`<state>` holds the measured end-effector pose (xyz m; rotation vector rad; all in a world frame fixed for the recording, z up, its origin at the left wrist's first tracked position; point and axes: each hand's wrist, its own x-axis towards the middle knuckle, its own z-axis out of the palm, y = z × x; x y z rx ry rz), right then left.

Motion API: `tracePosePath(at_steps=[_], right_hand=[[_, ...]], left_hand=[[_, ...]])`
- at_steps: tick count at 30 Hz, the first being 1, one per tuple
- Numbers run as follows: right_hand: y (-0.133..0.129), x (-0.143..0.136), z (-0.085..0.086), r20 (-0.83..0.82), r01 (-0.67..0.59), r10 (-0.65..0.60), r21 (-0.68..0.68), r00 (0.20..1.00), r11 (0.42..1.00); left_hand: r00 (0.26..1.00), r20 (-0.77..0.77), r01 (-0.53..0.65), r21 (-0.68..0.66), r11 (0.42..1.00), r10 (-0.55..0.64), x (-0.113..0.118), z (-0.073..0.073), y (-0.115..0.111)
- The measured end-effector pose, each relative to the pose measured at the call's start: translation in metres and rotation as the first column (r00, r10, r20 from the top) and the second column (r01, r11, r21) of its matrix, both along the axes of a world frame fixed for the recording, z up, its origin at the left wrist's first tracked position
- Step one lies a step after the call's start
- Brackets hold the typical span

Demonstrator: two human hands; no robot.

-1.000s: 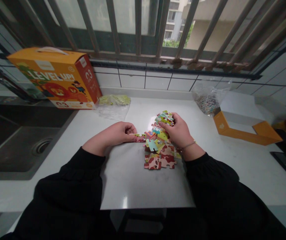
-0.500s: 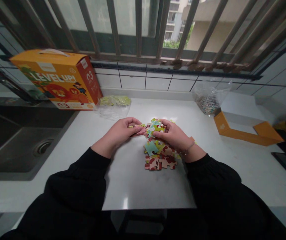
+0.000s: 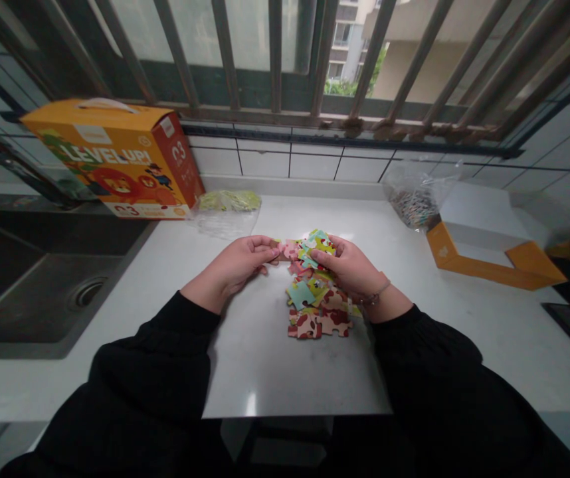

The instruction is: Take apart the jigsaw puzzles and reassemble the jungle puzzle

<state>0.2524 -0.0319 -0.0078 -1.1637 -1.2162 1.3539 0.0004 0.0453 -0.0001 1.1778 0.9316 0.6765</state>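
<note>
My right hand (image 3: 347, 262) is closed around a small stack of green and yellow puzzle pieces (image 3: 317, 245), thumb on top. Between the thumb and fingers of my left hand (image 3: 250, 262) is a pink puzzle piece (image 3: 289, 249), its right end meeting the stack. Just below, on the white counter, lies a pile of loose puzzle pieces (image 3: 319, 322), brown-spotted, pink, yellow and pale green, some overlapping. My right wrist hides part of the pile's right side.
An orange box (image 3: 120, 159) stands back left beside a sink (image 3: 60, 285). Next to it lies a plastic bag with green contents (image 3: 230, 200). Back right are a clear bag of small pieces (image 3: 417, 202) and an open orange-and-white box (image 3: 489, 262). Window bars (image 3: 275, 60) run behind.
The stack in my right hand has risen slightly and tilted, uncovering pink pieces beneath it. The pink piece in my left hand has shifted slightly right and up.
</note>
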Motion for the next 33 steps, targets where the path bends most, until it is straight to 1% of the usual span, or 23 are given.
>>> tracePosePath(at_steps=[3,7,9,11,13,16,18,19,21,24,26,27,28,33], right_hand=[[-0.001,-0.002,0.001,-0.053,-0.052,0.051,-0.005,0.997,0.999],[-0.003,-0.004,0.001,-0.2,-0.126,0.131,0.04,0.971,0.991],[-0.003,-0.005,0.0,-0.264,-0.14,0.152,0.064,0.952,0.988],[-0.004,-0.006,0.0,-0.299,-0.132,0.146,0.065,0.943,0.989],[-0.003,-0.007,0.0,-0.309,-0.096,0.112,0.066,0.945,0.993],[-0.001,-0.007,-0.001,-0.291,-0.016,0.042,0.093,0.956,0.996],[-0.001,-0.008,-0.001,-0.284,0.007,0.022,0.101,0.959,0.995],[-0.001,-0.008,-0.002,-0.287,-0.004,0.031,0.096,0.957,0.995],[-0.003,-0.008,-0.002,-0.293,-0.062,0.083,0.083,0.953,0.995],[-0.005,-0.007,-0.005,-0.264,-0.149,0.172,0.105,0.949,0.983],[-0.005,-0.007,-0.007,-0.24,-0.166,0.193,0.127,0.951,0.978],[-0.005,-0.007,-0.007,-0.237,-0.164,0.192,0.133,0.952,0.977],[-0.005,-0.007,-0.008,-0.242,-0.157,0.186,0.134,0.952,0.978],[-0.005,-0.009,-0.006,-0.276,-0.114,0.148,0.136,0.95,0.984]], left_hand=[[0.999,0.034,0.007,-0.036,0.999,-0.006,0.0,0.002,-0.001],[0.988,0.132,0.095,-0.104,0.99,-0.081,0.001,0.004,-0.005],[0.978,0.189,0.116,-0.123,0.986,-0.091,0.002,0.005,-0.007],[0.969,0.239,0.089,-0.119,0.989,-0.058,0.004,0.006,-0.009],[0.964,0.268,0.033,-0.117,0.993,0.0,0.007,0.008,-0.01],[0.96,0.268,-0.045,-0.145,0.988,0.083,0.008,0.011,-0.01],[0.958,0.265,-0.067,-0.17,0.983,0.111,0.009,0.01,-0.009],[0.957,0.269,-0.06,-0.174,0.983,0.106,0.009,0.009,-0.009],[0.955,0.289,-0.013,-0.161,0.987,0.06,0.009,0.007,-0.011],[0.939,0.338,0.11,-0.127,0.986,-0.061,0.009,0.004,-0.015],[0.925,0.357,0.183,-0.122,0.975,-0.129,0.01,0.003,-0.017],[0.921,0.36,0.202,-0.125,0.971,-0.145,0.01,0.003,-0.018],[0.921,0.361,0.204,-0.132,0.97,-0.145,0.01,0.002,-0.017],[0.933,0.352,0.157,-0.22,0.963,-0.071,0.009,0.003,-0.012]])
